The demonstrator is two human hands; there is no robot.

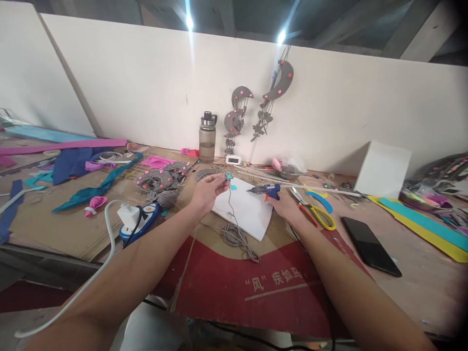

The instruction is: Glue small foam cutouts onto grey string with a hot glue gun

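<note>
My left hand (210, 191) pinches a small teal star (228, 176), from which a grey cord hangs. That cord runs down to a loose coil of grey cord (234, 235) on the red and brown cardboard (234, 287). Wrapped round the handle of a blue glue gun (266, 188), my right hand (285, 204) keeps its nozzle pointing left, a short way from the star. Beneath both hands lies a white sheet (252, 214), and another small teal piece (233, 187) shows at its upper part.
Yellow-handled scissors (321, 217) and a black phone (371, 246) lie to the right. A bottle (207, 139) stands by the wall. Left are a power strip (146, 217), its white cable and grey felt pieces (161, 180). Grey moon ornaments (283, 80) hang on the wall.
</note>
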